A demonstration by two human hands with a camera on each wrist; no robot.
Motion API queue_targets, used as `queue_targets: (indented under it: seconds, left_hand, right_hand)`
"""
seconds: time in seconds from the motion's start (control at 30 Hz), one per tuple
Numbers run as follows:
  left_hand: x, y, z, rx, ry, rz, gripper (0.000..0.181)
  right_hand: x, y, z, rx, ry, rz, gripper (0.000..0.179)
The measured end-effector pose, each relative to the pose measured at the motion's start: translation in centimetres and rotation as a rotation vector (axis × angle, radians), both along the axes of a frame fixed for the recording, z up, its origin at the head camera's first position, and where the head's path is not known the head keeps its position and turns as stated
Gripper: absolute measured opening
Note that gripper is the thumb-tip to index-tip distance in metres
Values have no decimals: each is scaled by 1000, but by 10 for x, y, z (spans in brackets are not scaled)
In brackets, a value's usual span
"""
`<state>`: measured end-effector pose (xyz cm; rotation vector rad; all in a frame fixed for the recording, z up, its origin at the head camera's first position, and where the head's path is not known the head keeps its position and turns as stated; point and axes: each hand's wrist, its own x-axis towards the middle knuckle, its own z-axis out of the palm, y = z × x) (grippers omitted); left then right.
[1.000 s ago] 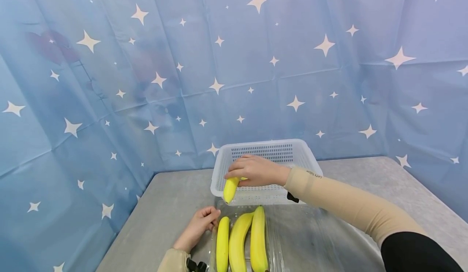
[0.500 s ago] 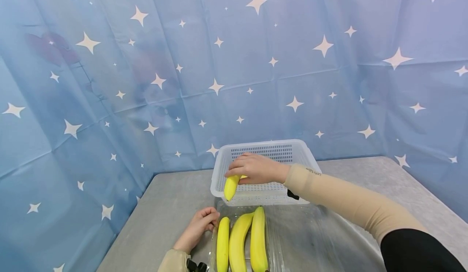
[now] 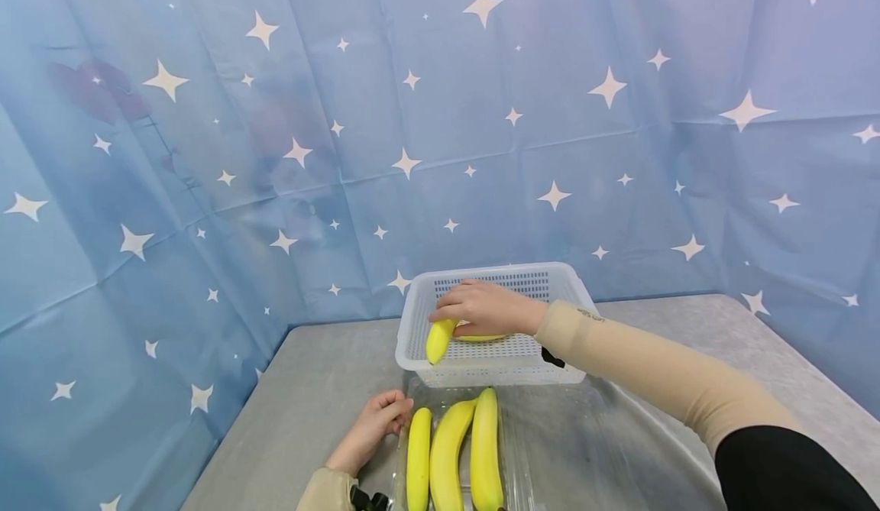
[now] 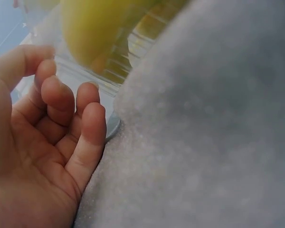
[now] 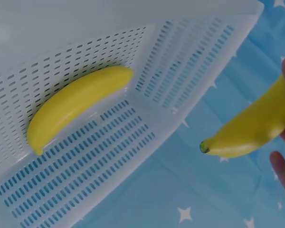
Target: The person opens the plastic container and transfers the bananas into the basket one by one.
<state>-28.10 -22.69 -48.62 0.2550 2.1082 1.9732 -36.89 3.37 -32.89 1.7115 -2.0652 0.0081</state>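
Observation:
My right hand point(image 3: 484, 307) grips a yellow banana point(image 3: 440, 341) over the near left part of a white perforated basket point(image 3: 407, 343). The banana's tip points down toward the basket's near rim. On the basket's floor lies another banana point(image 5: 78, 104), partly behind my right hand in the head view. My left hand point(image 3: 378, 423) is at the far left corner of a clear plastic container point(image 3: 519, 465), thumb and index finger pinching its edge, the other fingers curled. Three bananas lie side by side in this container: a left one point(image 3: 418, 461), a middle one point(image 3: 448, 457) and a right one point(image 3: 486, 454).
A grey table point(image 3: 323, 373) carries the basket and the container. Behind it hangs a blue curtain point(image 3: 371, 228) with white stars. Clear plastic point(image 3: 584, 434) spreads to the right of the bananas.
My right hand has moved slightly farther back and up in the head view with its banana. More of the banana in the basket shows under it. My left hand has stayed still.

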Motion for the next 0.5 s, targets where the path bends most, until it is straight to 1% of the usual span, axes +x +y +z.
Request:
queue_targets:
  seconds: [0.27,0.5]
  left_hand:
    - [10,2,17,-4,11,-29,26]
    - [10,2,17,-2,16,-23,25]
  right_hand:
    - [-13,-1,-3,8,13,-32,42]
    - [-24,-1,-5,21,-16,-71,42]
